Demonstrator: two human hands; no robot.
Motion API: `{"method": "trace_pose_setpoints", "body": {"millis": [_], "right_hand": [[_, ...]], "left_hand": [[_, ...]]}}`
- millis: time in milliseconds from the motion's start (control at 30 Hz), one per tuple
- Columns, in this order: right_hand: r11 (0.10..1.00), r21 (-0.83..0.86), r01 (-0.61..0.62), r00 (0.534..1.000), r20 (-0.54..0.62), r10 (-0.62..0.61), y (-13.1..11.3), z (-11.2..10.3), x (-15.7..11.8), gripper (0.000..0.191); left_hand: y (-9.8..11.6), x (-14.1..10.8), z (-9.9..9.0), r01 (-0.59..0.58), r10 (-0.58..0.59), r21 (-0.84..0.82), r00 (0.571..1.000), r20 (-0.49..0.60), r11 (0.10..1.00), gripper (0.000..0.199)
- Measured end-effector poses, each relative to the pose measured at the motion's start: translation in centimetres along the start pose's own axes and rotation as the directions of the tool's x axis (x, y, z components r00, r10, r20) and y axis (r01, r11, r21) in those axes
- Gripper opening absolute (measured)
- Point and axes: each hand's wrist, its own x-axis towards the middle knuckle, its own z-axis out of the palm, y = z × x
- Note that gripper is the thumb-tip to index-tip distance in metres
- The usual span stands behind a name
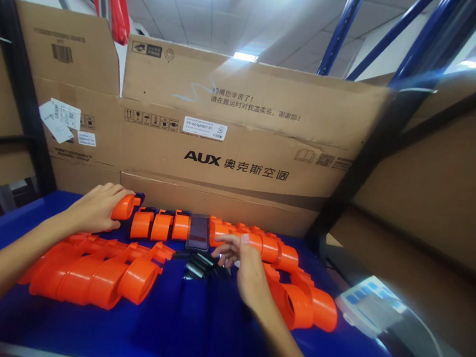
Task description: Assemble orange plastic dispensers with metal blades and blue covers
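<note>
My left hand's (99,204) fingers are closed around a glossy orange plastic ring-shaped piece (123,208) at the back left. My right hand's (251,272) fingers are half curled, above and beside a small pile of shiny black pieces (199,266); I cannot tell whether they grip one. Just behind the pile stands a dark flat rectangular object (198,234), between more orange rings (141,224) lined up on either side. Under everything lies a smooth blue tabletop (172,335), backed by a printed brown cardboard sheet (238,173).
</note>
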Motion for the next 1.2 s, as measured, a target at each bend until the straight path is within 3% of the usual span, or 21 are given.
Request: {"method": "trace_pose_setpoints", "body": {"millis": [267, 400, 600, 733, 867, 1000, 1067, 1133, 1200], "right_hand": [[1.000, -0.012, -0.001, 1.000, -0.013, 0.000, -0.2, -0.1, 0.2, 0.078], [1.000, -0.009, -0.019, 0.999, -0.033, 0.019, -0.4, -0.2, 0.3, 0.078], [1.000, 0.007, -0.016, 0.998, -0.059, 0.017, -0.8, -0.3, 0.2, 0.078], [1.000, 0.003, -0.009, 0.998, -0.054, 0.009, -1.1, -0.3, 0.1, 0.077], [1.000, -0.006, -0.011, 0.998, -0.057, 0.010, -1.3, -0.4, 0.1, 0.078], [1.000, -0.023, -0.005, 0.998, -0.060, 0.004, -1.2, -0.4, 0.2, 0.079], [1.000, -0.027, -0.008, 0.998, -0.059, 0.006, -1.0, -0.4, 0.2, 0.079], [1.000, -0.029, -0.011, 0.998, -0.059, 0.010, -0.9, -0.3, 0.3, 0.079], [0.999, -0.032, -0.012, 0.998, -0.059, 0.010, -0.8, -0.3, 0.3, 0.080]], "left_hand": [[-0.6, 0.4, 3.9, -0.026, 0.033, -0.069, 0.994, 0.105, 0.997, 0.079], [-1.1, 0.3, 4.9, -0.008, 0.027, -0.125, 0.987, 0.156, 0.992, 0.087], [-0.5, -0.9, 3.3, -0.026, 0.061, -0.146, 0.968, 0.245, 0.989, 0.091], [0.3, -0.9, 1.2, -0.099, 0.125, -0.169, 0.981, 0.150, 0.981, 0.076], [2.2, -1.0, -1.2, -0.184, 0.221, -0.261, 0.968, 0.117, 0.948, 0.076], [6.2, -3.4, -2.7, -0.242, 0.306, -0.351, 0.942, 0.139, 0.904, 0.073], [8.3, -5.1, -2.6, -0.293, 0.399, -0.423, 0.898, 0.187, 0.858, 0.080], [9.9, -6.4, -1.7, -0.301, 0.391, -0.416, 0.908, 0.150, 0.858, 0.098], [10.7, -7.3, -0.5, -0.306, 0.381, -0.388, 0.915, 0.131, 0.869, 0.102]]}}
